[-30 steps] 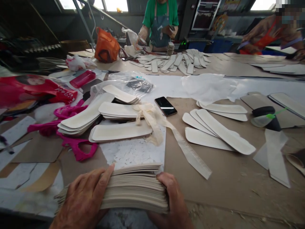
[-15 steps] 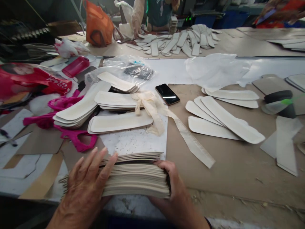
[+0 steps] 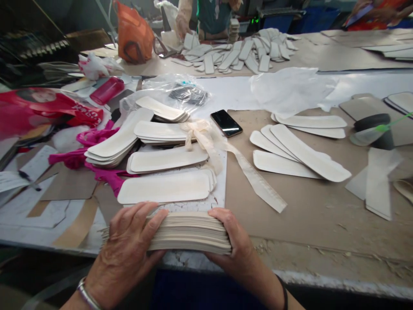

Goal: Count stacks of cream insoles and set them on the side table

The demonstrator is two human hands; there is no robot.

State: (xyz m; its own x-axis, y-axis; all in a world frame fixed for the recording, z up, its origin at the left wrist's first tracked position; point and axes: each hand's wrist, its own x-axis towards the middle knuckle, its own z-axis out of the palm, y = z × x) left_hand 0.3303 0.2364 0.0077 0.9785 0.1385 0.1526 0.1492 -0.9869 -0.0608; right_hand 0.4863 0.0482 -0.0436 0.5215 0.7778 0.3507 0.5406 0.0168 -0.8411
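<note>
A thick stack of flat cream cut-out pieces (image 3: 190,232) lies at the near table edge. My left hand (image 3: 129,245) wraps its left end, fingers curled over the top. My right hand (image 3: 234,245) clasps its right end. Just beyond the stack lies a small pile of the same long rounded pieces (image 3: 166,187). More piles (image 3: 167,159) sit behind it, one of them tied with a cream ribbon (image 3: 206,140) that trails to the right.
A black phone (image 3: 226,123) lies mid-table. Several loose cream pieces (image 3: 300,153) are spread at right on brown cardboard (image 3: 309,215). Pink straps (image 3: 97,172) and a red bag (image 3: 48,112) lie at left. A person in an apron (image 3: 213,17) works at the far side.
A small pile of pieces now lies beyond the stack, which looks thinner. The view has dropped toward the table edge, and both hands still grip the stack's ends.
</note>
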